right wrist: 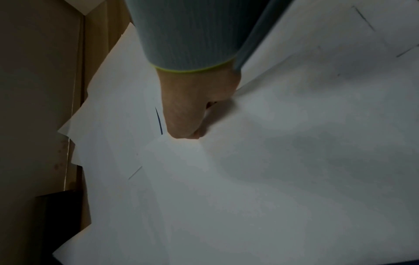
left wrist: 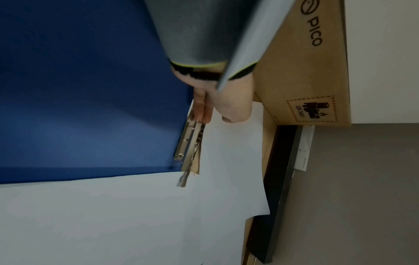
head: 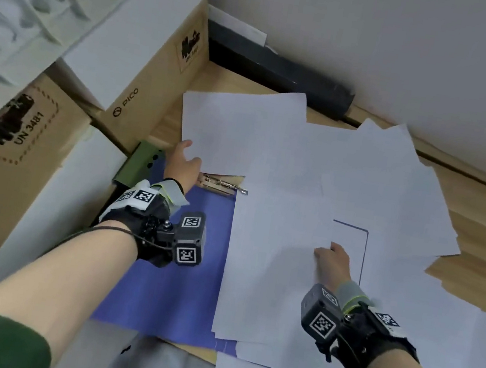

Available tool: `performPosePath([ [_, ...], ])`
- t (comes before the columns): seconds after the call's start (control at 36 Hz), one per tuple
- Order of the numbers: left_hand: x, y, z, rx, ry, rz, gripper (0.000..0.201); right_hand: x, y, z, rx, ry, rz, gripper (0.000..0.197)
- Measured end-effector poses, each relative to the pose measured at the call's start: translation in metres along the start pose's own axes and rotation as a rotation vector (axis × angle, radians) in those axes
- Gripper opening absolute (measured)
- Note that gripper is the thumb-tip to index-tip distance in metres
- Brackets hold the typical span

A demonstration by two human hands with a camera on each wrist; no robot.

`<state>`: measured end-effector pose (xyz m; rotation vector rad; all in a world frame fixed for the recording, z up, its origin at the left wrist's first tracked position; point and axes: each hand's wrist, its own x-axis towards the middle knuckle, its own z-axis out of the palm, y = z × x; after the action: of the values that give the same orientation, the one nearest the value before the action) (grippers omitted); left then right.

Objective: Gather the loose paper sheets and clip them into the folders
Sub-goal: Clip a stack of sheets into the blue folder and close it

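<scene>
A blue folder (head: 171, 293) (left wrist: 90, 89) lies open on the wooden desk, its metal clip (head: 222, 184) (left wrist: 192, 143) at the far edge. Loose white sheets (head: 272, 251) (right wrist: 272, 161) overlap it and spread to the right. My left hand (head: 187, 159) (left wrist: 217, 111) is at the clip's left end. Its fingers (left wrist: 200, 111) lie straight along the clip and its thumb rests on the corner of the far sheet (head: 236, 132). My right hand (head: 333, 258) (right wrist: 188, 122) is curled, pinching the right edge of the top sheet. A thin blue folder edge (head: 364, 249) shows beside it.
Cardboard boxes (head: 156, 82) (left wrist: 306, 71) stand along the left, with another one (head: 11, 165) nearer me. A black bar (head: 283, 73) (left wrist: 278, 179) runs along the wall behind the sheets. A green object (head: 141, 162) sits by the left hand. Bare wooden desk (head: 481, 266) shows at the right.
</scene>
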<state>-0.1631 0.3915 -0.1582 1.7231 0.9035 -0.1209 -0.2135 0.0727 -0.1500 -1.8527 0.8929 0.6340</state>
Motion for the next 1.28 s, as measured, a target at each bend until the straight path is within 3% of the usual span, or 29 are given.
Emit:
performPosePath([
  [0.11,0.022,0.005,-0.010,0.124,-0.004,-0.114,0.043,0.002,-0.003,0.007,-0.029,0.027,0.024,0.029],
  [0.28,0.040,0.022,-0.017,0.209,-0.022,-0.175,0.013,0.013,-0.001,0.011,-0.060,0.060,0.052,0.011],
  [0.42,0.039,0.022,-0.016,0.150,-0.123,-0.240,0.010,0.013,-0.001,0.015,-0.041,0.094,0.051,0.021],
  [0.58,0.019,0.026,0.000,-0.099,-0.328,-0.173,0.005,0.011,-0.001,0.012,-0.026,0.088,0.051,0.020],
  [0.67,0.007,0.032,0.006,-0.199,-0.325,-0.124,0.006,0.009,-0.001,0.012,-0.033,0.068,0.047,0.013],
  [0.78,-0.010,0.044,0.010,-0.478,-0.280,-0.055,0.011,0.002,0.001,0.010,-0.043,0.012,0.010,0.020],
  [0.83,-0.016,0.052,0.011,-0.620,-0.241,-0.058,0.016,-0.002,0.000,0.010,-0.038,-0.005,-0.006,0.010],
  [0.92,-0.021,0.055,0.011,-0.744,-0.221,-0.072,0.017,-0.004,0.003,0.011,-0.027,-0.016,-0.024,0.010],
  [1.0,-0.036,0.043,0.013,-0.695,-0.266,-0.094,0.015,-0.008,0.009,0.005,0.007,-0.034,-0.054,0.025],
  [1.11,-0.064,0.013,0.020,-0.470,-0.413,-0.223,0.007,-0.020,0.011,-0.005,0.115,-0.056,-0.038,0.016],
  [1.22,-0.108,-0.011,0.032,-0.253,-0.584,-0.345,0.015,-0.025,0.016,-0.018,0.188,-0.082,-0.042,0.017],
  [1.28,-0.133,-0.019,0.038,-0.136,-0.702,-0.359,0.024,-0.024,0.024,-0.023,0.198,-0.083,-0.048,0.031],
])
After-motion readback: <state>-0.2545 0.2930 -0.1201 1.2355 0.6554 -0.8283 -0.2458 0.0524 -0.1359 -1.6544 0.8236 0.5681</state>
